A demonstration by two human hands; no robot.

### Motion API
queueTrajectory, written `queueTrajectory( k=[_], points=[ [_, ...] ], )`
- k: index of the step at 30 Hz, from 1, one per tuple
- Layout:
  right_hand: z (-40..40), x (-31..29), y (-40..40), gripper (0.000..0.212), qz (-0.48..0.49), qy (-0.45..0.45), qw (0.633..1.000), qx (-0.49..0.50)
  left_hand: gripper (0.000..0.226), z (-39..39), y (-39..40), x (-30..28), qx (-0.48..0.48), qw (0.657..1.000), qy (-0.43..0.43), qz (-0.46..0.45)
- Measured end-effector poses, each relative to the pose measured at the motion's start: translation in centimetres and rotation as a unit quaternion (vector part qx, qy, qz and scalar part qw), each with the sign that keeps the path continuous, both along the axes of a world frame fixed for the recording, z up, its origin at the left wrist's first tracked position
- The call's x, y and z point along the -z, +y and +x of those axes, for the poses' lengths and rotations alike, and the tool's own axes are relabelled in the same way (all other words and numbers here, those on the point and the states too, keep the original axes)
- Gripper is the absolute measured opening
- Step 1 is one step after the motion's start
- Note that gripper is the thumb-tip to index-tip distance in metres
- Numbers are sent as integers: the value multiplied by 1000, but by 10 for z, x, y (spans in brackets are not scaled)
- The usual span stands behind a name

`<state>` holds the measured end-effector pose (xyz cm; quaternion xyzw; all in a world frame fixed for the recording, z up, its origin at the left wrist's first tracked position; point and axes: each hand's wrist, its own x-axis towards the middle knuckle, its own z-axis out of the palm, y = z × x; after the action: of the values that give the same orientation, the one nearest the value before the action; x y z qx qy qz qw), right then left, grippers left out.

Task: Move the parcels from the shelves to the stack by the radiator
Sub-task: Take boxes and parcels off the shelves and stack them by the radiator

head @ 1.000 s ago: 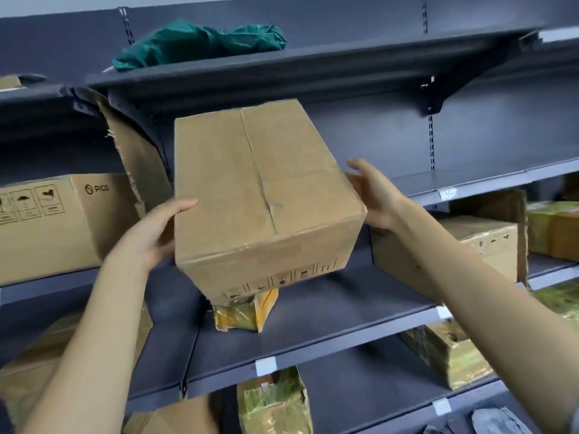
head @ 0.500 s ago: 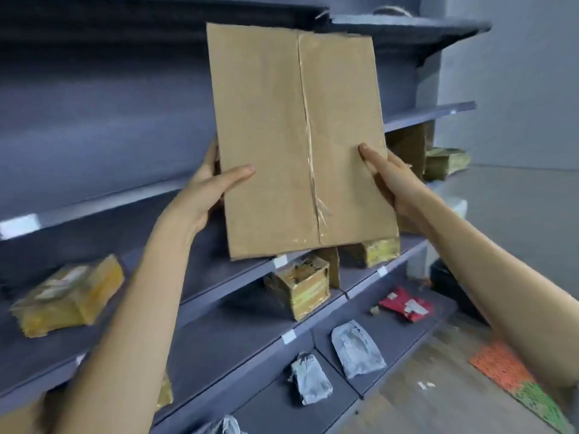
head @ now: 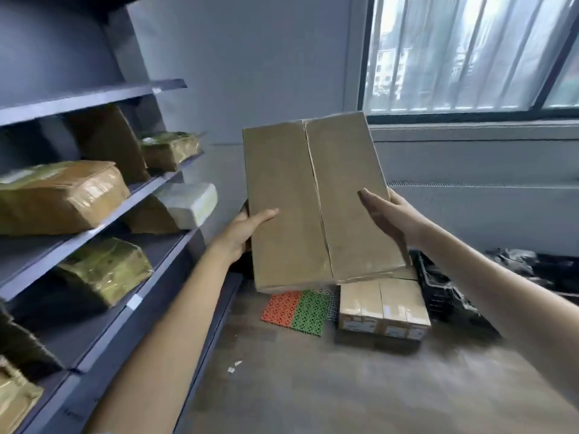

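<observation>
We hold a plain box [head: 316,202] aloft between our left hand [head: 247,228] and right hand [head: 388,214], thumbs over its taped face, above the stack [head: 383,308] under the window [head: 470,51]. Stack labels seem too blurred to read. Wrapped parcels [head: 59,195] fill grey shelves [head: 103,217]; a concrete floor [head: 344,386] lies below.

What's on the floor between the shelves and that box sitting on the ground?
In the head view, an orange and green mat lies on the floor between the shelves and the floor box.
</observation>
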<state>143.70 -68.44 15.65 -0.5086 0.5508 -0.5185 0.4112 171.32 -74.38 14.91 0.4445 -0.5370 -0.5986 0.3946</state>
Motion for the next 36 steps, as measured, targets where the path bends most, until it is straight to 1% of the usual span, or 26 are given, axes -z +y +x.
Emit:
queueTrajectory(
  k=[2, 5, 6, 8, 9, 11, 15, 18, 20, 23, 26, 28, 30, 32, 36],
  points=[
    [-18, 20, -25, 26, 19, -18, 999, 19, 57, -20, -36, 18, 19, 999, -7, 28],
    [-34, 52, -77, 47, 41, -65, 997, 15, 54, -40, -98, 37, 34, 998, -24, 46],
    [-38, 61, -99, 46, 48, -85, 995, 14, 55, -45, -122, 43, 37, 998, -29, 45],
    [-45, 77, -150, 37, 63, -112, 992, 14, 52, -52, -174, 52, 37, 998, -40, 42],
    [-48, 84, -176, 38, 69, -116, 991, 17, 49, -56, -202, 58, 36, 998, -43, 42],
    [-53, 95, -231, 42, 77, -104, 991, 22, 47, -64, -260, 71, 31, 997, -47, 53],
    [-75, 112, -330, 40, 110, -81, 990, 35, 54, -91, -369, 89, 43, 993, -51, 99],
    [-107, 130, -386, 45, 139, -71, 986, 57, 60, -127, -438, 111, 68, 989, -54, 123],
    [-128, 149, -416, 43, 165, -69, 980, 82, 63, -153, -475, 137, 76, 985, -58, 143],
    [-157, 198, -463, 41, 220, -62, 969, 97, 65, -187, -521, 197, 76, 973, -74, 204],
    [-177, 258, -516, 38, 275, -42, 957, 81, 66, -204, -557, 267, 40, 958, -94, 268],
    [-185, 302, -552, 42, 314, -25, 947, 60, 67, -211, -578, 318, 8, 942, -111, 316],
    [-193, 350, -591, 46, 352, -10, 935, 37, 72, -217, -602, 372, -27, 924, -118, 363],
    [-201, 399, -626, 49, 392, 8, 920, 19, 76, -223, -621, 427, -65, 900, -127, 412],
    [-208, 495, -687, 44, 437, 49, 898, -32, 63, -235, -635, 533, -134, 862, -116, 474]
  ],
)
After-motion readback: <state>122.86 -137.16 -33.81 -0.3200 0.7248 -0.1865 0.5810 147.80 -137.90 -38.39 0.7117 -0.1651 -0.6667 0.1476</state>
